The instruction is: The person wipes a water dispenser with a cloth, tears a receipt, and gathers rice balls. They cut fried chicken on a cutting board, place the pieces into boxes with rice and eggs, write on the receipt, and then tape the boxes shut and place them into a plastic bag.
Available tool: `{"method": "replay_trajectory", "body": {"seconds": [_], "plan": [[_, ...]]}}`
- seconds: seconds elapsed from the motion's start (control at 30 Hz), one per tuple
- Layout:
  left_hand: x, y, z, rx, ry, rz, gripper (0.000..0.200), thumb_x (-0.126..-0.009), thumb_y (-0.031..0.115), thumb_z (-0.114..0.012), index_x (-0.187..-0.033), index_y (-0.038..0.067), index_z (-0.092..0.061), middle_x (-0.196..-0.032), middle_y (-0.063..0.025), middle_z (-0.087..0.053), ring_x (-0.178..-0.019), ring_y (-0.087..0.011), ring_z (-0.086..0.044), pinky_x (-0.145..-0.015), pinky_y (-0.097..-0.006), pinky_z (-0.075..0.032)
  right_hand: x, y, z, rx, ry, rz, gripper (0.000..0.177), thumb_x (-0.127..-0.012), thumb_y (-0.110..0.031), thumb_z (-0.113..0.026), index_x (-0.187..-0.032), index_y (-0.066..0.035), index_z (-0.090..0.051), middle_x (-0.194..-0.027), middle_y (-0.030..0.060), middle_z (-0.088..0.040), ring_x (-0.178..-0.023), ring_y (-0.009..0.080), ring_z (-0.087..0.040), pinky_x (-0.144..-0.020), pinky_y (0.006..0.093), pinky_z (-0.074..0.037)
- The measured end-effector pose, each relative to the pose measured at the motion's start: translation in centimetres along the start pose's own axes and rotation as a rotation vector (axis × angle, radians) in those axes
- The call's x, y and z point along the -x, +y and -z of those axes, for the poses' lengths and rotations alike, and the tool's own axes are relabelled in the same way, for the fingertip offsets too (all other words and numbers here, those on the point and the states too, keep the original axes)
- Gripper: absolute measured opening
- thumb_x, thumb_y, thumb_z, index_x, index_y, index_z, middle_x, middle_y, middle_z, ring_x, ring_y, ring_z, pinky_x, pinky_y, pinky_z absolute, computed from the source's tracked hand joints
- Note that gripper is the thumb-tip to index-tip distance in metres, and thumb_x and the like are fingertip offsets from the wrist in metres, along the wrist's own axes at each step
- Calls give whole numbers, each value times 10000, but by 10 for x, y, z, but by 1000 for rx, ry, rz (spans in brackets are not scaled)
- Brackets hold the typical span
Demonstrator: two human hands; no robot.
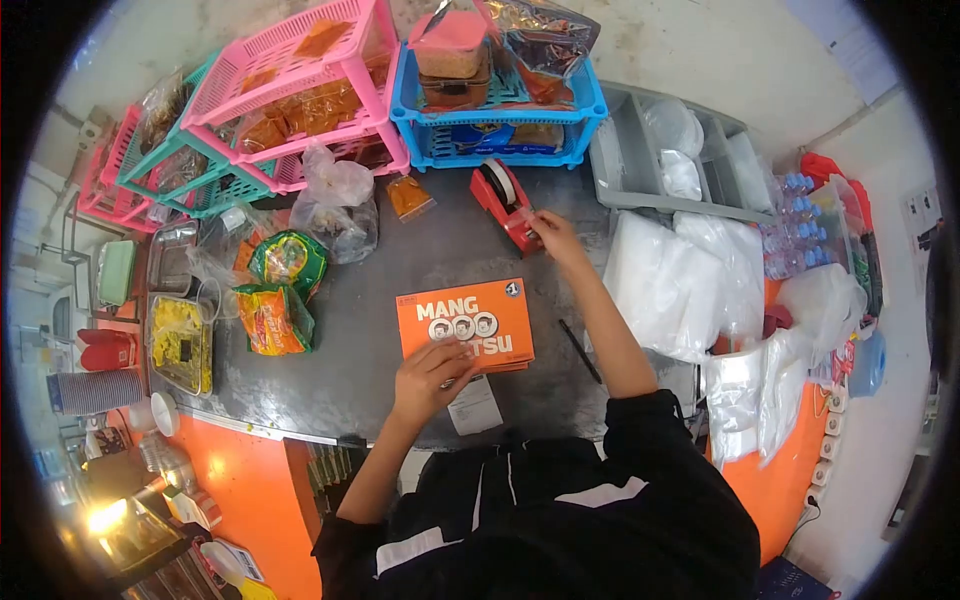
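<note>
An orange cardboard food box (465,308) with white lettering lies on the dark table in front of me. My left hand (432,380) rests on its near side, fingers lightly bent across the lid and covering part of the print. A white paper slip (475,408) sticks out at the near edge of the box. Farther off to the right, my right hand (553,235) is closed at the cutting end of a red tape dispenser (497,210), pinching the clear tape there. A black pen (580,352) lies right of the box.
Pink (290,90) and blue baskets (497,125) line the back. A grey divided bin (640,150) and plastic bags (665,285) stand at right. Seasoning packets (275,320) and a glass container of yellow food (181,342) sit at left, along the dark table (380,310).
</note>
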State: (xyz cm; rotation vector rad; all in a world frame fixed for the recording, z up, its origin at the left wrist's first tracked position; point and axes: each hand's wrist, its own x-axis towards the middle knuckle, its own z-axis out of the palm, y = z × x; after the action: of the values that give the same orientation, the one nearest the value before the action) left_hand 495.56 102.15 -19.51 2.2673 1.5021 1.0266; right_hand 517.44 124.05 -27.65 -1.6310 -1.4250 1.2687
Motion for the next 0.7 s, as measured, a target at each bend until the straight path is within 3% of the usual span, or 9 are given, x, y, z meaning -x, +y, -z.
{"method": "replay_trajectory", "body": {"seconds": [0.03,0.13,0.17,0.37,0.43,0.53,0.6,0.67,0.7], "plan": [[0,-1,0,18,0,3,181,-619,92,-760,-774,89,-667,-908,-29,-654,-923,-200,-627,-757,-314,-516,9,-7,4,-305,-170,-235,266,-887,-341,-523,-934,-96,-617,-909,34,-590,-839,129,-571,-685,274,-455],[5,2,1,53,-22,38,183,-618,87,-759,-776,91,-668,-899,-24,-654,-909,-190,-631,-747,-303,-517,25,14,12,-909,-290,-120,160,-890,-251,-547,-924,-107,-608,-902,-13,-568,-836,91,-564,-685,278,-489],[4,2,1,60,-34,56,184,-617,86,-759,-777,91,-669,-894,-21,-654,-902,-184,-633,-741,-296,-517,29,19,13,-906,-292,-122,160,-890,-251,-547,-924,-107,-608,-902,-13,-568,-836,91,-564,-685,278,-489],[9,1,-4,30,-1,-36,166,-648,135,-749,-787,107,-663,-874,23,-644,-811,-152,-634,-653,-270,-504,26,53,1,-529,-45,-27,67,-821,-108,-624,-869,-65,-643,-944,35,-601,-864,161,-591,-792,286,-502],[6,4,-2,26,-3,-36,165,-652,131,-745,-791,104,-661,-873,20,-643,-805,-155,-629,-653,-272,-501,26,74,-2,-48,236,319,79,-820,-78,-608,-827,-9,-647,-969,78,-618,-819,174,-595,-689,278,-512],[11,9,-4,-3,-1,-21,162,-667,131,-730,-795,93,-638,-881,-3,-627,-793,-178,-602,-703,-311,-484,76,21,14,170,489,513,82,-798,-50,-617,-818,23,-648,-964,112,-617,-756,171,-595,-641,272,-485],[8,12,-5,-61,9,-29,176,-674,145,-724,-799,92,-612,-908,-22,-606,-813,-196,-584,-763,-350,-460,142,-24,17,216,561,638,87,-802,-43,-609,-858,-14,-668,-921,107,-632,-713,169,-590,-606,277,-464],[14,8,-12,-11,29,-18,166,-683,142,-715,-784,96,-592,-923,-28,-593,-831,-204,-570,-796,-381,-438,219,-53,-1,134,463,442,55,-738,-28,-639,-785,-37,-666,-855,130,-643,-757,300,-611,-713,359,-467],[18,2,-16,-11,24,-36,159,-696,131,-703,-808,97,-595,-914,-36,-592,-841,-211,-569,-807,-384,-438,248,-49,-14,196,392,537,163,-739,-24,-646,-902,-34,-645,-803,122,-639,-730,263,-611,-682,338,-473]]}}
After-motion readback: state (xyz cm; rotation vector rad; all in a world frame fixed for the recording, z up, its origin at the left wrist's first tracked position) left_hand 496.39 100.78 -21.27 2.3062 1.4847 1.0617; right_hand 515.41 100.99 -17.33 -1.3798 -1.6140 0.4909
